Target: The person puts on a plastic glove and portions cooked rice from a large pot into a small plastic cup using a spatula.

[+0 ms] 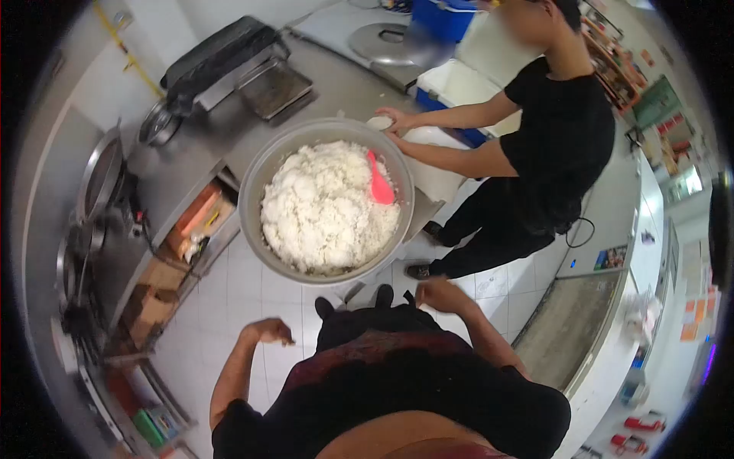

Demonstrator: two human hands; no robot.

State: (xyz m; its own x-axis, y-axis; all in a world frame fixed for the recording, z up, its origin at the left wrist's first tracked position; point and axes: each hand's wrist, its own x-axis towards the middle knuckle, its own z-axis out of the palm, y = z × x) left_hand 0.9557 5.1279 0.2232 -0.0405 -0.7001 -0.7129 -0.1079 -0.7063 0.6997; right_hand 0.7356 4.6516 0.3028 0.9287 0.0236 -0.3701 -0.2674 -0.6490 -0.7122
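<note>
A large round metal pot (252, 222) full of cooked white rice (325, 206) stands at the edge of the steel counter in front of me. A pink rice paddle (380, 186) lies on the rice at the right side. My left hand (269, 331) hangs in the air below the pot, fingers loosely bent and apart, with nothing seen in it. My right hand (442, 296) is near my waist with its fingers curled closed. A small dark piece shows beside its fingertips; what it is I cannot make out. Neither hand touches the pot.
A co-worker (566, 130) in black stands at the right, both hands by the pot's rim around a pale item. Behind are a blue and white cooler (447, 80), a metal lid (378, 42) and a tray (275, 88). Shelves with boxes (149, 314) sit under the left counter (145, 222).
</note>
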